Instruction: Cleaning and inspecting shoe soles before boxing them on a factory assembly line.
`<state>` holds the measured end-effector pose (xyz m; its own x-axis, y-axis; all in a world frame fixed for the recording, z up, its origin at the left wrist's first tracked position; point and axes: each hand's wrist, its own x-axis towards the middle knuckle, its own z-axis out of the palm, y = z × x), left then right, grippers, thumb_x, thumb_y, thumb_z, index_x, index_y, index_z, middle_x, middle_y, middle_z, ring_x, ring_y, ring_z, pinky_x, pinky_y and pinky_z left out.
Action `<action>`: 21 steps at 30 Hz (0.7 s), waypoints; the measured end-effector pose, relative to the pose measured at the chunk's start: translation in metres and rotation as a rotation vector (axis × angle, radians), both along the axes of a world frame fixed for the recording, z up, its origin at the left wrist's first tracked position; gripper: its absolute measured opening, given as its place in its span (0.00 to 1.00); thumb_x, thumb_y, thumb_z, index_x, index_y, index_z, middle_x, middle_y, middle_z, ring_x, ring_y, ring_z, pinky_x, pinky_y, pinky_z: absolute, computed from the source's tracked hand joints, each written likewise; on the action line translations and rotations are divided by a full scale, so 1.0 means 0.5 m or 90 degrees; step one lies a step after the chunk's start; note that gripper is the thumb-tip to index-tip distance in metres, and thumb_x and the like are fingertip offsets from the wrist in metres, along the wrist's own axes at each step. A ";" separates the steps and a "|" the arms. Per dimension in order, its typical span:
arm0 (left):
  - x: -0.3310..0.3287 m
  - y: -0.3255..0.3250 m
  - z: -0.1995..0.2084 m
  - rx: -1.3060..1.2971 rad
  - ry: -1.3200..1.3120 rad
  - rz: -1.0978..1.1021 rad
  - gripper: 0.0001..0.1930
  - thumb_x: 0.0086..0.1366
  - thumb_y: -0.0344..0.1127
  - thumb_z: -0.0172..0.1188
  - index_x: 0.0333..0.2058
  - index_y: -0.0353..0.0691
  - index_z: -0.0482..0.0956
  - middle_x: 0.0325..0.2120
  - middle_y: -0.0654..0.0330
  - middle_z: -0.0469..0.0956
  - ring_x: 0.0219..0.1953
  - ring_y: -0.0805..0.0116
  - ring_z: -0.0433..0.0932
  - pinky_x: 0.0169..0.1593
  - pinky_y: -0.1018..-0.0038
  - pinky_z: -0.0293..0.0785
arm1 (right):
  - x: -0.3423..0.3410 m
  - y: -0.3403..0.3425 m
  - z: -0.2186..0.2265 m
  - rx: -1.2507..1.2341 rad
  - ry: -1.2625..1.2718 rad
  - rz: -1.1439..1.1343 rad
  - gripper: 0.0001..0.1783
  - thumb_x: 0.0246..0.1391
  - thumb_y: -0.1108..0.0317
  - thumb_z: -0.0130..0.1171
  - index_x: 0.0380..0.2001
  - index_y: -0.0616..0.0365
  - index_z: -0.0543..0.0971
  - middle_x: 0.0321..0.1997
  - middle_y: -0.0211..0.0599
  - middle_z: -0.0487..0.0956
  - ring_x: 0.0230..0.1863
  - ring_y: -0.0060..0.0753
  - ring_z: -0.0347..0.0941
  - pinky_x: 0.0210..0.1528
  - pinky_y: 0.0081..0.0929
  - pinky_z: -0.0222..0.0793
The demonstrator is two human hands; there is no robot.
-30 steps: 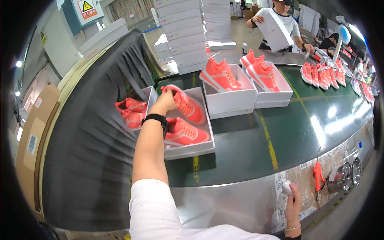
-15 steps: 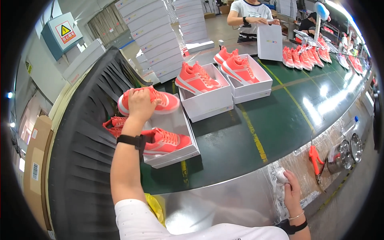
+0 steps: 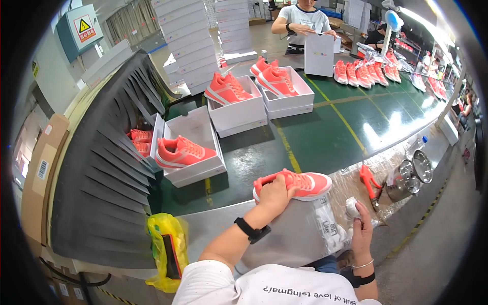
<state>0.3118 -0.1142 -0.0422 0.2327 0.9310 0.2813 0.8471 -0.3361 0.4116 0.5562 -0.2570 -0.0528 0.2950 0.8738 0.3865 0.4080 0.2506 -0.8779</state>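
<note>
My left hand (image 3: 274, 197) is closed around the heel end of a coral sneaker (image 3: 311, 183) with a white sole. The shoe's toe points right, above the near edge of the green conveyor and the metal ledge (image 3: 290, 231). In my right hand (image 3: 362, 231), over the ledge's right part, is a crumpled white wad (image 3: 352, 206); whether it is paper or cloth I cannot tell. To the left, an open white shoebox (image 3: 195, 174) holds one matching sneaker (image 3: 184, 152). Beyond it stand two more open shoeboxes (image 3: 239, 122) with coral sneakers on top.
A red-handled air gun (image 3: 370, 179) and round metal tins (image 3: 401, 184) lie right of my right hand. Dark strip curtains (image 3: 101, 173) hang at left, near a yellow plastic bag (image 3: 160, 254). Across the belt a person (image 3: 303, 25) handles a white box (image 3: 319, 56).
My left hand has carried the sneaker from above the nearest shoebox rightward and closer to me. My right hand still holds the white wad. The view has shifted, showing more of the yellow bag.
</note>
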 end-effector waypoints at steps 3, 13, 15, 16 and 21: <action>0.014 -0.042 -0.022 0.059 0.040 -0.059 0.32 0.50 0.50 0.65 0.43 0.26 0.68 0.30 0.46 0.77 0.34 0.52 0.76 0.47 0.60 0.66 | 0.027 -0.032 -0.019 0.009 0.024 -0.034 0.23 0.51 0.83 0.41 0.51 0.62 0.71 0.56 0.45 0.69 0.59 0.39 0.64 0.61 0.30 0.54; -0.011 0.014 0.065 -0.041 -0.006 0.006 0.25 0.63 0.48 0.53 0.43 0.25 0.69 0.25 0.47 0.79 0.32 0.51 0.79 0.33 0.60 0.74 | 0.061 -0.061 -0.027 0.031 0.116 -0.084 0.23 0.51 0.83 0.44 0.52 0.61 0.71 0.56 0.43 0.70 0.58 0.36 0.64 0.60 0.26 0.56; -0.031 0.041 0.038 -0.589 -0.453 -0.023 0.24 0.67 0.47 0.49 0.42 0.25 0.72 0.32 0.49 0.80 0.35 0.58 0.80 0.38 0.64 0.77 | 0.046 -0.051 -0.016 0.084 0.141 -0.077 0.23 0.52 0.84 0.43 0.52 0.60 0.71 0.58 0.42 0.68 0.58 0.35 0.64 0.59 0.25 0.57; -0.030 0.037 0.007 -0.697 -0.577 -0.014 0.23 0.68 0.46 0.47 0.43 0.25 0.72 0.35 0.50 0.79 0.36 0.61 0.80 0.40 0.65 0.77 | 0.030 -0.047 -0.006 0.074 0.135 -0.076 0.24 0.51 0.85 0.43 0.52 0.60 0.71 0.59 0.43 0.66 0.58 0.37 0.64 0.58 0.27 0.59; 0.001 -0.041 -0.081 -0.895 -0.653 0.007 0.22 0.69 0.44 0.45 0.46 0.26 0.71 0.43 0.48 0.76 0.42 0.63 0.78 0.45 0.66 0.77 | -0.086 -0.005 -0.026 0.198 -0.208 0.138 0.24 0.46 0.76 0.50 0.50 0.49 0.74 0.56 0.40 0.69 0.54 0.43 0.66 0.58 0.39 0.59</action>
